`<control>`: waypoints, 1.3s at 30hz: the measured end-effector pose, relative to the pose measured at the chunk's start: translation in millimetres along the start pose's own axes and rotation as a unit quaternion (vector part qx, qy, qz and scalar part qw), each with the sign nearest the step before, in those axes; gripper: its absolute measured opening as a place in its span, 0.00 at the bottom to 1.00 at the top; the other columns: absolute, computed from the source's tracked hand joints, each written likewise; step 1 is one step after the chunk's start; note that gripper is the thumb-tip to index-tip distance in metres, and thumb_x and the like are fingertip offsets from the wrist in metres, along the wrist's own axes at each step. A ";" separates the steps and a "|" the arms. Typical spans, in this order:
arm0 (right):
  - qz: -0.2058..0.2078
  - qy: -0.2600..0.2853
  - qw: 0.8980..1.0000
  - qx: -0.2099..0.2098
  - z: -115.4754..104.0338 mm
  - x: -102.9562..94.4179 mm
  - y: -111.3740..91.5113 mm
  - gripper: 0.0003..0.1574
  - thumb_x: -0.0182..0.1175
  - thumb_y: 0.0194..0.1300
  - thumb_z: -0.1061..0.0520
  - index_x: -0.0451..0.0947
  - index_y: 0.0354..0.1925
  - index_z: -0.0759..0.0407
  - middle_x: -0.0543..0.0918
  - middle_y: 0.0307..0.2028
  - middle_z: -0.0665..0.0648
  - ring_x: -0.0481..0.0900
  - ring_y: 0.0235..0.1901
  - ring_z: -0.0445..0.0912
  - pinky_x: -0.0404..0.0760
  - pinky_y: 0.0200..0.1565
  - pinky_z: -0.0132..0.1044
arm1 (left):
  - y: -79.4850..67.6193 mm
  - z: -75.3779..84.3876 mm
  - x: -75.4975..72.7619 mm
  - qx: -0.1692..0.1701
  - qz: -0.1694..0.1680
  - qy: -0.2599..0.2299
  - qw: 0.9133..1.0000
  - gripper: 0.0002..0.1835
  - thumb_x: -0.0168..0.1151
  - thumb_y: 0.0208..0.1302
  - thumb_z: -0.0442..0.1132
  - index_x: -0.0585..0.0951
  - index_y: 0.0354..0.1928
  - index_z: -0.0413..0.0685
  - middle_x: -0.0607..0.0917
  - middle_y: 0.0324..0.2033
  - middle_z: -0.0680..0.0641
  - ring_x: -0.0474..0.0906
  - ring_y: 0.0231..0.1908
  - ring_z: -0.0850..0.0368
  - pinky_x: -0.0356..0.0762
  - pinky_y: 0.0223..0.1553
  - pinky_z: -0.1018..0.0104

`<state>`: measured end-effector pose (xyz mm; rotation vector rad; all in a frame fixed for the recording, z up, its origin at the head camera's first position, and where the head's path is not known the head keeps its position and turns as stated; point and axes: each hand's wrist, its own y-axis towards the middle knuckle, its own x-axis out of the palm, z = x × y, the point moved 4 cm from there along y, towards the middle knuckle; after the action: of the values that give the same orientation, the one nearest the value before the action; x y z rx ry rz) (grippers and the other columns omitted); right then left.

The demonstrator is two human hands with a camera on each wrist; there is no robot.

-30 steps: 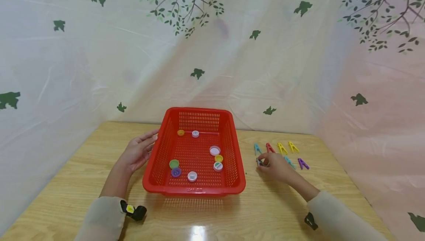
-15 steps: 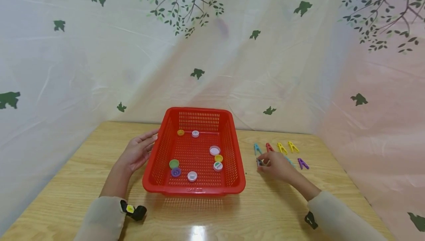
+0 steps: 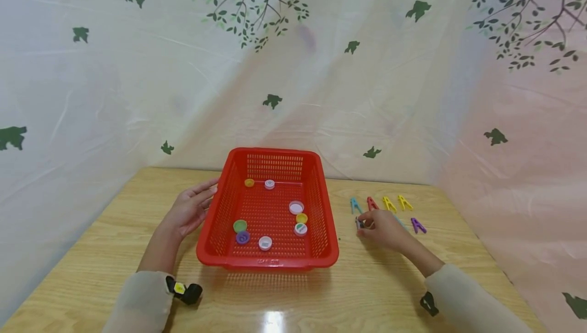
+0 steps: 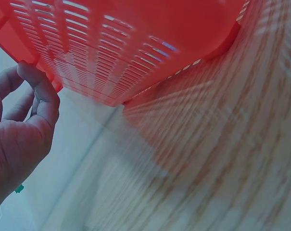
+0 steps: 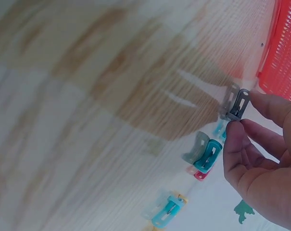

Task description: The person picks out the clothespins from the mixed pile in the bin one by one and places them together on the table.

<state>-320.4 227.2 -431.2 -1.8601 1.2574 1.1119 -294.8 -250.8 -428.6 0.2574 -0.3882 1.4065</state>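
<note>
A grey clothespin (image 5: pixel 239 105) is pinched between the thumb and fingertips of my right hand (image 3: pixel 380 228), close to the table right of the red basket. Past the right hand lie more clothespins: a blue one (image 3: pixel 355 205), a red one (image 3: pixel 372 203), two yellow ones and a purple one (image 3: pixel 418 225). Another blue one (image 3: pixel 401 223) is partly covered by that hand. Against the left rim of the red plastic basket (image 3: pixel 268 262), my left hand (image 3: pixel 188 213) touches with loosely bent fingers. Inside the basket several bottle caps are scattered, among them a green cap (image 3: pixel 240 226) and a purple cap (image 3: pixel 242 237).
The wooden table (image 3: pixel 96 251) bears the basket at its middle. A pale curtain (image 3: pixel 293 83) with printed leaves hangs behind and along both sides. Each sleeve has a black wrist camera (image 3: pixel 185 292).
Over the last second the grey clothespin has shifted slightly right in my right hand's pinch. My left hand and the basket stay in place.
</note>
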 end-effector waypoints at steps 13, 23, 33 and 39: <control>0.013 0.005 1.000 -0.005 2.4 -4.0 -3.1 0.19 0.72 0.64 0.56 0.85 0.51 0.63 0.86 0.37 0.54 0.83 0.36 0.45 0.86 0.40 0.43 | 0.5 -0.9 1.9 -0.002 -0.001 -0.005 1.000 0.26 0.60 0.76 0.39 0.72 0.73 0.46 0.87 0.54 0.50 0.87 0.48 0.55 0.85 0.51 0.59; 0.061 0.006 0.998 -0.034 0.3 -22.0 -7.0 0.20 0.70 0.66 0.56 0.84 0.51 0.68 0.87 0.38 0.59 0.85 0.36 0.49 0.87 0.39 0.46 | -0.2 0.0 0.7 -0.012 0.008 0.000 1.000 0.31 0.62 0.74 0.41 0.68 0.76 0.45 0.86 0.57 0.49 0.86 0.51 0.54 0.84 0.52 0.57; 0.094 -0.005 0.994 -0.057 -6.3 -32.7 -3.6 0.20 0.68 0.68 0.57 0.83 0.53 0.70 0.86 0.39 0.60 0.83 0.36 0.49 0.86 0.39 0.46 | 1.3 0.2 2.1 -0.007 0.002 -0.007 1.000 0.28 0.60 0.76 0.39 0.70 0.74 0.44 0.87 0.55 0.49 0.87 0.49 0.54 0.85 0.51 0.58; 0.117 -0.039 0.990 -0.073 -34.6 -42.0 4.5 0.22 0.66 0.70 0.54 0.83 0.54 0.69 0.86 0.43 0.65 0.85 0.40 0.55 0.86 0.44 0.53 | 0.2 2.2 3.1 -0.005 0.005 0.004 1.000 0.27 0.61 0.75 0.40 0.71 0.73 0.45 0.87 0.54 0.50 0.87 0.48 0.55 0.85 0.51 0.58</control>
<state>-322.3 213.7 -378.4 -1.7854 1.4093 1.4217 -295.0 -248.8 -425.3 0.2427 -0.3906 1.4151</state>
